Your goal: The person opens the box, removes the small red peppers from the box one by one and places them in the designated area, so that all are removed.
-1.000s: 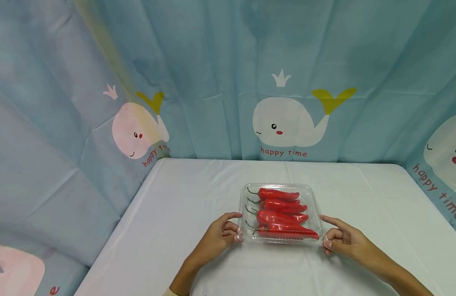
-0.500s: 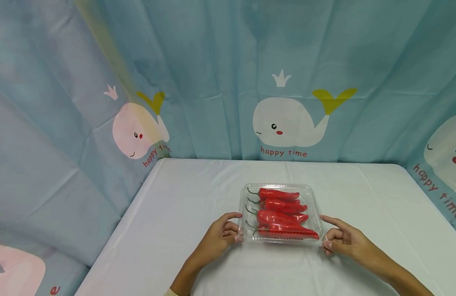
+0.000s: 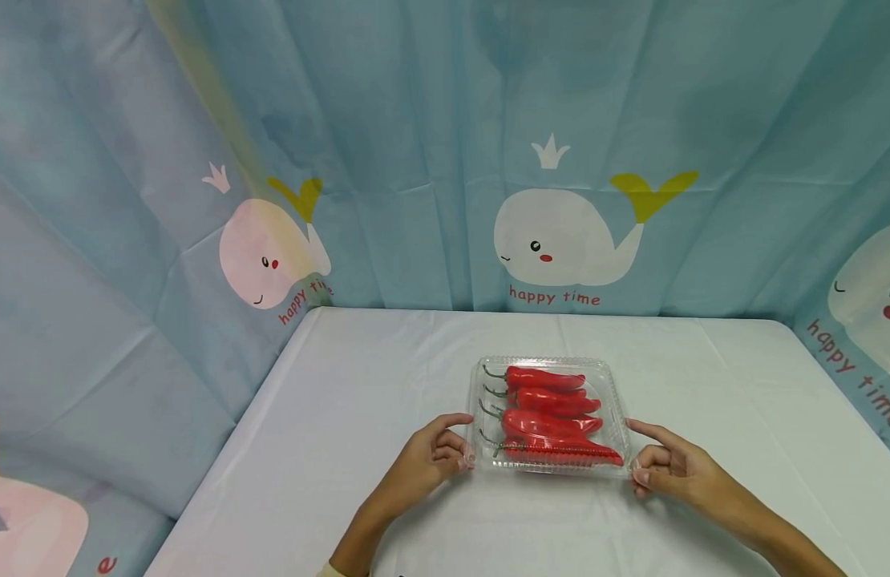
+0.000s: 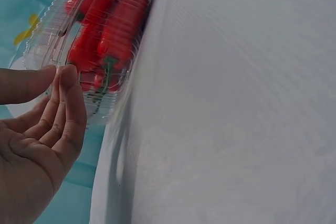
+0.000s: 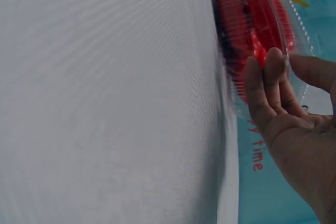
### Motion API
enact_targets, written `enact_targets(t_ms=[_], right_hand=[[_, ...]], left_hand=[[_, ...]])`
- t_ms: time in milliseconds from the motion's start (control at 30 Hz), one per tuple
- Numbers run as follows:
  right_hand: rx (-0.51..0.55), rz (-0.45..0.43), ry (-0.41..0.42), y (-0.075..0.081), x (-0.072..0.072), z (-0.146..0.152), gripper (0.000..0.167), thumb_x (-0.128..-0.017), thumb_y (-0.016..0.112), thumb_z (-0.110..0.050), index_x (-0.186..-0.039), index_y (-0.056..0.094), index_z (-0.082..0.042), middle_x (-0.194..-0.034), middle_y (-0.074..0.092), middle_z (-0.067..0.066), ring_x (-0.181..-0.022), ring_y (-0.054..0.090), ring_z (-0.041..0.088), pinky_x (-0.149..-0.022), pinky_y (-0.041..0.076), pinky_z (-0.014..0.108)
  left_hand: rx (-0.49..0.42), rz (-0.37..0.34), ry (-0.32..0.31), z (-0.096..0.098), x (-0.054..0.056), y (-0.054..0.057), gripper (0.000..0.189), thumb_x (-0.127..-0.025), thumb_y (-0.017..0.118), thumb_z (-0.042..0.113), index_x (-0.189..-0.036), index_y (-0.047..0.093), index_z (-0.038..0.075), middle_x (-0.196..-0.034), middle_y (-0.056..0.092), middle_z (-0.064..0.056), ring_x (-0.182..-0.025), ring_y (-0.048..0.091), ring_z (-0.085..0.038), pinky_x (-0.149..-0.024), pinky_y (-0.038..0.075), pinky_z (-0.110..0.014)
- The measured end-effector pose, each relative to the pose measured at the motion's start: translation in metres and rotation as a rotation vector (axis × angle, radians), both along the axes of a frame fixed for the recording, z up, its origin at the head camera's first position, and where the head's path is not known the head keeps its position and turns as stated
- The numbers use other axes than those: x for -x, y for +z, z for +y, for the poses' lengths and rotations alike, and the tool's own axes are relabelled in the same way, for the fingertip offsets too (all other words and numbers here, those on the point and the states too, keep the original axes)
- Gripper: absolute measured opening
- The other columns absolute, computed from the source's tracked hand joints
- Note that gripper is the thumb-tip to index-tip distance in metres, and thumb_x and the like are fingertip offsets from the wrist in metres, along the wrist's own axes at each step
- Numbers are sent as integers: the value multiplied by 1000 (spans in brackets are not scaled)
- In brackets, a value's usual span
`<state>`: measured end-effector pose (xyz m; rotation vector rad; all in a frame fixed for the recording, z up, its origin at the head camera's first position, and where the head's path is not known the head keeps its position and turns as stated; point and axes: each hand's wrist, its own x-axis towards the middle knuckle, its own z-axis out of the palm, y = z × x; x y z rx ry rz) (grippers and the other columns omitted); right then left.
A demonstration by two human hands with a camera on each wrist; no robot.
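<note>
A clear plastic clamshell box (image 3: 553, 470) with a ribbed lid lies closed on the white tabletop. Inside, several red peppers (image 3: 549, 401) are lined up in a row, their green stems pointing left in the head view. My left hand (image 3: 419, 469) pinches the box's near left corner; the left wrist view has the thumb and index fingertip (image 4: 68, 76) meeting at the rim. At the near right corner, my right hand (image 3: 683, 473) grips the rim between thumb and fingers. Ribbed plastic and glare blur the peppers in both wrist views.
A white cloth covers the table (image 3: 329, 417), whose far edge meets a blue curtain (image 3: 387, 160) printed with whales and "happy time". The same fabric runs along the left and right sides.
</note>
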<state>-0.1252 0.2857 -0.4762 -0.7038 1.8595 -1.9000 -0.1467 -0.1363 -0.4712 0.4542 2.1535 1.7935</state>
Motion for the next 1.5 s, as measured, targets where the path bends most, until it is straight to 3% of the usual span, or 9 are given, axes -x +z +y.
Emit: enact_targets(t_ms=[333,600,800,1033,1200,1367,1500], right_hand=[[1,40,5,-1,0,0,66,-107,46,10,-164,36,-21,-104,71,12,-92,72,23,-88,61,29],[3,23,3,-1,0,0,66,-107,46,10,-163,37,-25,-105,71,11,-93,72,23,-88,61,30],[-8,16,-6,0,-1,0,66,-108,46,9,-163,37,-25,-106,71,9,-94,73,23,-89,61,29],[1,24,-10,0,-2,0,66,-107,47,10,-162,38,-25,-106,72,8,-94,73,21,-89,61,28],[6,44,-18,-1,-2,-1,69,-106,47,11,-162,38,-28,-106,74,6,-94,73,19,-89,60,26],[-13,68,-29,0,-2,0,69,-106,47,11,-165,33,-23,-106,73,14,-95,73,20,-89,60,27],[-36,12,-28,1,-4,2,68,-108,46,7,-168,26,-18,-110,71,20,-98,73,22,-92,61,31]], left_hand=[[26,13,3,-2,1,1,59,-96,66,-2,-152,52,6,-111,69,-13,-96,69,-18,-81,57,-23],[43,29,-5,-4,0,4,56,-97,53,-2,-152,53,6,-109,70,-10,-92,70,-19,-80,57,-25],[36,18,-8,-5,0,5,55,-98,60,3,-153,53,7,-112,70,-13,-96,71,-21,-83,57,-25],[51,14,14,-5,-2,4,59,-97,66,8,-154,53,14,-125,64,-15,-105,73,-31,-85,56,-27],[57,17,23,-5,-3,5,68,-97,68,10,-160,46,15,-132,62,-13,-103,74,-24,-87,55,-28],[53,22,16,-6,-2,5,69,-97,69,10,-162,44,10,-134,62,-15,-101,73,-20,-86,55,-25],[42,24,9,-5,-2,5,69,-97,68,8,-162,44,8,-135,61,-17,-100,73,-20,-86,56,-24]])
